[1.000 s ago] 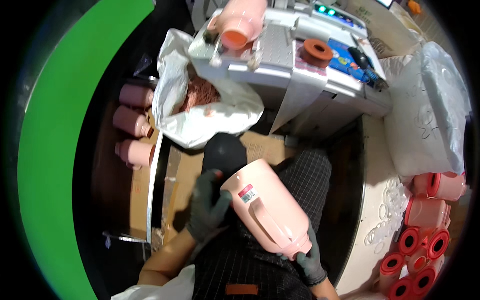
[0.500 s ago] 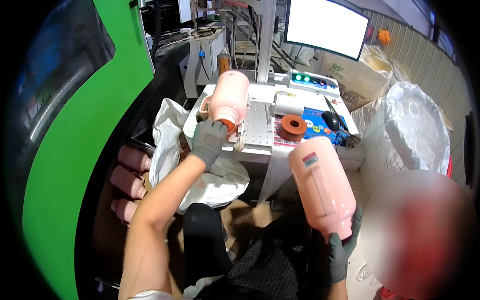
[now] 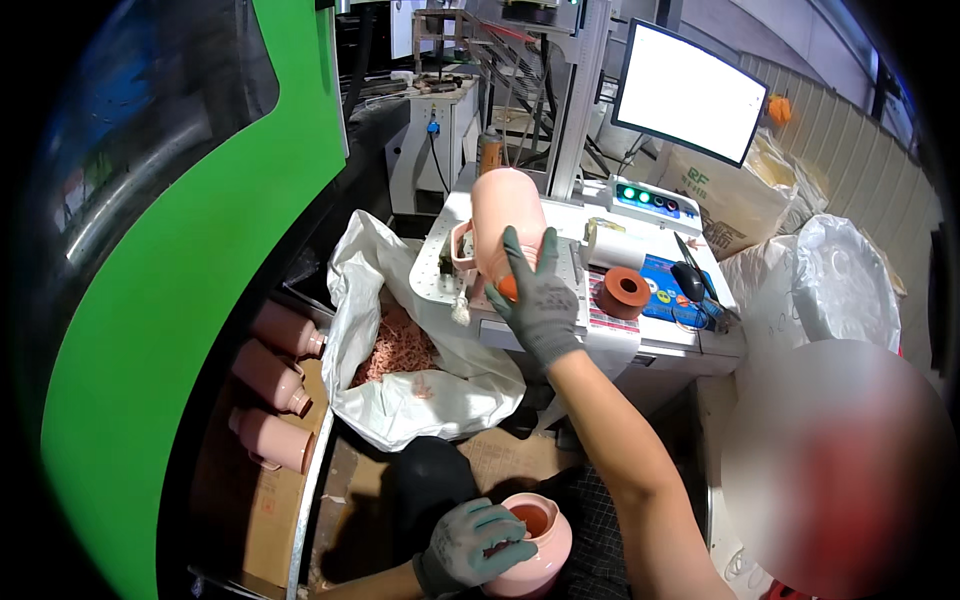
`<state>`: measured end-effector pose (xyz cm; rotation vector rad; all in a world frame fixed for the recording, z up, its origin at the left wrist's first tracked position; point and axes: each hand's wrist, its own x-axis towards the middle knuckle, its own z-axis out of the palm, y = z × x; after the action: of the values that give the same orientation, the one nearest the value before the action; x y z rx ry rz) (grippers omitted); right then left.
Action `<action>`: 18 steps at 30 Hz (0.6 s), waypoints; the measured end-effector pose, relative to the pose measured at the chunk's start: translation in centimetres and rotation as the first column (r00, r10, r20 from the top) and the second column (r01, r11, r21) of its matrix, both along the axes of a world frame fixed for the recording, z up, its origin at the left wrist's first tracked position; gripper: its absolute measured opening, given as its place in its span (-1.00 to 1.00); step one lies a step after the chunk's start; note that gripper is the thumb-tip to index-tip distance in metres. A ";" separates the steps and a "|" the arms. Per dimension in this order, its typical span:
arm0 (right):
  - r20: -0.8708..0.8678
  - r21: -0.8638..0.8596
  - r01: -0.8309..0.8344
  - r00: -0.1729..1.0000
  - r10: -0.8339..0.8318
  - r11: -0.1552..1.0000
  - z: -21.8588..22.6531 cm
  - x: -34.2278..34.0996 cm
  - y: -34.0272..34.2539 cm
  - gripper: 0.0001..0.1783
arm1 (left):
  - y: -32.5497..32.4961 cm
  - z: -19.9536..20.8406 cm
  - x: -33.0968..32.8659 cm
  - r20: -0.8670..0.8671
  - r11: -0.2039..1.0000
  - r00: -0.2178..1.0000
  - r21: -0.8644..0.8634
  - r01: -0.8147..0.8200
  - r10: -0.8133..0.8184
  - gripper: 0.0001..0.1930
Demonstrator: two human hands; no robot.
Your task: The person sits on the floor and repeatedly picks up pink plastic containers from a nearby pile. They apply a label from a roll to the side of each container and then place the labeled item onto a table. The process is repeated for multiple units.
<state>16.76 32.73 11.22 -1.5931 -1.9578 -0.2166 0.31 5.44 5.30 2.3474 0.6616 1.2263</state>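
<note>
Fingers of the gray-gloved right hand (image 3: 545, 310) are spread wide around the neck of a shiny pink plastic jug (image 3: 505, 205), tipped over the white table with holes (image 3: 432, 277). It looks stiff, light and slippery — best held by its neck or loop handle. The gray-gloved left hand (image 3: 472, 545) curls by the mouth of another pink jug (image 3: 540, 572) at the lap — I can't tell if it grips. Farther out sits a white sack (image 3: 352, 270) with pink scraps (image 3: 397, 345).

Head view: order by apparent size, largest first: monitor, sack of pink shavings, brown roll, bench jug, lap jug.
1. Sack of pink shavings
2. Monitor
3. Bench jug, lap jug: unsure, left hand partly covers the latter
4. Brown roll
</note>
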 end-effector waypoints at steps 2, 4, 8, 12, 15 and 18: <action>0.014 -0.044 0.090 0.996 -0.090 0.995 -1.1 -2.1 1.8 0.06 | -0.5 -0.4 -1.2 -0.046 0.989 0.998 -0.142 -0.047 0.041 -0.75; 0.056 -0.089 0.144 0.989 -0.140 0.986 -1.7 -3.0 3.1 0.05 | -0.1 1.0 -1.6 0.012 0.979 0.995 -0.180 -0.098 0.102 -0.74; 0.051 -0.020 0.149 0.988 -0.148 0.989 -3.0 -0.2 4.5 0.03 | 0.9 0.7 -0.3 0.202 0.847 0.974 -0.497 0.189 -0.099 -0.73; -0.130 -0.028 0.018 0.991 -0.021 0.999 -2.4 -1.0 2.6 0.03 | 1.5 1.7 1.0 0.314 0.868 0.923 -0.367 0.335 -0.223 -0.54; -0.158 0.443 -0.092 0.971 0.178 0.892 -3.9 1.6 -6.1 0.01 | 1.4 4.9 4.5 0.137 0.937 0.945 -0.148 0.316 -0.297 -0.33; -0.215 0.346 -0.101 0.959 0.184 0.933 -8.3 9.7 -18.2 -0.16 | 4.1 0.1 1.3 -0.149 0.826 0.944 -0.537 0.172 -0.294 -0.11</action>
<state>26.42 14.56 2.95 -1.1931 -1.7309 -0.2625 1.63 9.50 5.42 2.0369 0.6505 0.5778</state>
